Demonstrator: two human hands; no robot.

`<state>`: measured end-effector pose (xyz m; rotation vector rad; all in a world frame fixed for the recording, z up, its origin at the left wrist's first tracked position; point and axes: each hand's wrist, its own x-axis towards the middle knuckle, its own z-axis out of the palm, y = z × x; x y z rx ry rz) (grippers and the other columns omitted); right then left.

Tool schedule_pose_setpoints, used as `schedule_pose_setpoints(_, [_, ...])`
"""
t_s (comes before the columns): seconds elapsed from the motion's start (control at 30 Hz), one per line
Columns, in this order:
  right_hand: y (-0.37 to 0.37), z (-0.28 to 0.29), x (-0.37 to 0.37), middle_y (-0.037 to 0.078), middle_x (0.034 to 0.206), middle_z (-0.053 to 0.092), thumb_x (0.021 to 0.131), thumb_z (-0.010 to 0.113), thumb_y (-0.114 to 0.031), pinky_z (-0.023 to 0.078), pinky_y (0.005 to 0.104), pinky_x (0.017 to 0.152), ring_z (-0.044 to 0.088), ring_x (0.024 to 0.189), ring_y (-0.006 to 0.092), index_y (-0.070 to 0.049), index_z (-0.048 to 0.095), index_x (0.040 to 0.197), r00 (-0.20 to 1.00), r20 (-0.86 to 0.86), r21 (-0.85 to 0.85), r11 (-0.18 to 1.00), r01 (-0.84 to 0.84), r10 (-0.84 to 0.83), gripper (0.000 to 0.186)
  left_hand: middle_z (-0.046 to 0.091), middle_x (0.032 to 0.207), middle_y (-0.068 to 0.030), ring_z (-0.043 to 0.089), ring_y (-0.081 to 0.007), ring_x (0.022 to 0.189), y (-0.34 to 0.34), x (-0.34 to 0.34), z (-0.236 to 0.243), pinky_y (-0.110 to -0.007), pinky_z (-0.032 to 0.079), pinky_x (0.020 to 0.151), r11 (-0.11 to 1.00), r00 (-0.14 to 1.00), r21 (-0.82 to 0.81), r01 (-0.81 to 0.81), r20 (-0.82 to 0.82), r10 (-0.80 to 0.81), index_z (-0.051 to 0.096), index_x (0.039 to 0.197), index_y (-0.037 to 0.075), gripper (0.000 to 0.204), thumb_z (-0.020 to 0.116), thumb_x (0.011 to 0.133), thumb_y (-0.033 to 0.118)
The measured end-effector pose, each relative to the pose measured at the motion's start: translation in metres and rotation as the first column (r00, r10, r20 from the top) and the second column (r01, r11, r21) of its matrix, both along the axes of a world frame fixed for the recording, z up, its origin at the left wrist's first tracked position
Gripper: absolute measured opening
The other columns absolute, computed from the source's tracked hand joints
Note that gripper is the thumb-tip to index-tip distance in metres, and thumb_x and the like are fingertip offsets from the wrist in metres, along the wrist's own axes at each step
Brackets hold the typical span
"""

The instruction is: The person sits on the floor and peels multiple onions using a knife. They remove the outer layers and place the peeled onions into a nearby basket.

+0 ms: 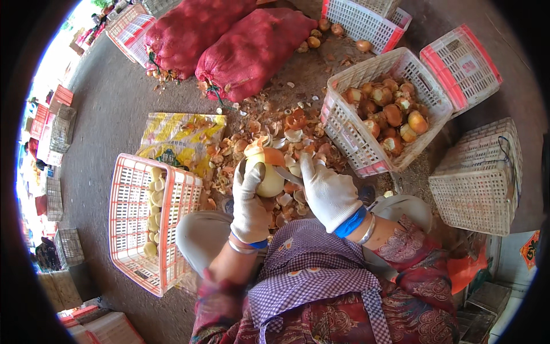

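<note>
The gloved left hand (250, 202) grips a half-peeled onion (268, 172) above a litter of skins (269, 129), while the right hand (327, 192) clasps a knife (286, 175) against it, between two plastic crates.

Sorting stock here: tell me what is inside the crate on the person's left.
The crate holds a few peeled pale onions along its middle. Its bottom shows through elsewhere; nothing is covered.

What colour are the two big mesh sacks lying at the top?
Dark red; both mesh sacks show clearly in the head view.
</note>
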<state>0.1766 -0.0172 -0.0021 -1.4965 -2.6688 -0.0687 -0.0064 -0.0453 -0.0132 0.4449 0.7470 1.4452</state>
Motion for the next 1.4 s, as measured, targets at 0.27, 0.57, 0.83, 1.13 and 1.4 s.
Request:
schedule_pose_setpoints(0.27, [0.010,0.018,0.009,0.023,0.082,0.069,0.098,0.062,-0.020,0.055,0.0483,0.062,0.072,0.072,0.0372,-0.004,0.052,0.146,0.861,-0.501,-0.451,0.875,-0.175,-0.086,0.052,0.065,0.126,-0.0087,0.066,-0.0224,0.112,-0.001,0.000,0.007,-0.037,0.055,0.097,0.998,0.996,0.017,-0.059,-0.066,0.060,0.055,0.137,0.006,0.050,0.071,0.094,0.028])
schedule_pose_setpoints(0.57, [0.011,0.024,0.023,0.018,0.071,0.068,0.100,0.059,-0.022,0.053,0.0443,0.054,0.070,0.063,0.0354,-0.001,0.068,0.107,0.836,-0.540,-0.492,0.842,-0.222,-0.096,0.024,0.067,0.118,-0.0135,0.072,-0.0213,0.098,0.002,0.005,0.005,-0.032,0.064,0.070,0.997,0.995,-0.021,-0.079,-0.060,0.077,0.049,0.141,-0.002,0.064,0.076,0.091,0.027])
schedule_pose_setpoints(0.83, [0.004,0.012,0.012,0.013,0.077,0.069,0.094,0.065,-0.025,0.054,0.0459,0.047,0.071,0.059,0.0327,-0.007,0.050,0.130,0.991,-0.119,-0.028,0.998,-0.064,0.060,0.043,0.066,0.119,-0.0131,0.070,-0.0193,0.092,0.004,0.005,-0.001,-0.030,0.063,0.070,0.997,0.998,-0.069,-0.046,-0.052,0.043,0.048,0.142,-0.002,0.064,0.075,0.091,0.027])
schedule_pose_setpoints(1.13, [0.029,0.024,0.014,0.022,0.074,0.069,0.099,0.062,-0.020,0.054,0.0438,0.059,0.070,0.066,0.0353,-0.006,0.066,0.133,0.902,-0.426,-0.472,0.867,-0.160,-0.066,0.038,0.066,0.121,-0.0132,0.067,-0.0233,0.111,0.000,0.004,-0.002,-0.037,0.058,0.095,0.997,0.989,-0.037,-0.071,-0.135,0.065,0.051,0.139,-0.001,0.063,0.079,0.088,0.024])
schedule_pose_setpoints(1.4, [0.042,0.063,0.025,0.000,0.064,0.060,0.105,0.057,-0.026,0.042,0.0281,0.040,0.053,0.044,0.0089,-0.006,0.069,0.127,0.775,-0.318,-0.922,0.367,-0.120,-0.545,0.032,0.061,0.134,-0.0168,0.064,-0.0279,0.119,-0.008,-0.004,0.001,-0.041,0.053,0.103,0.999,0.987,-0.040,0.031,-0.156,-0.037,0.044,0.147,-0.004,0.088,0.088,0.075,0.020])
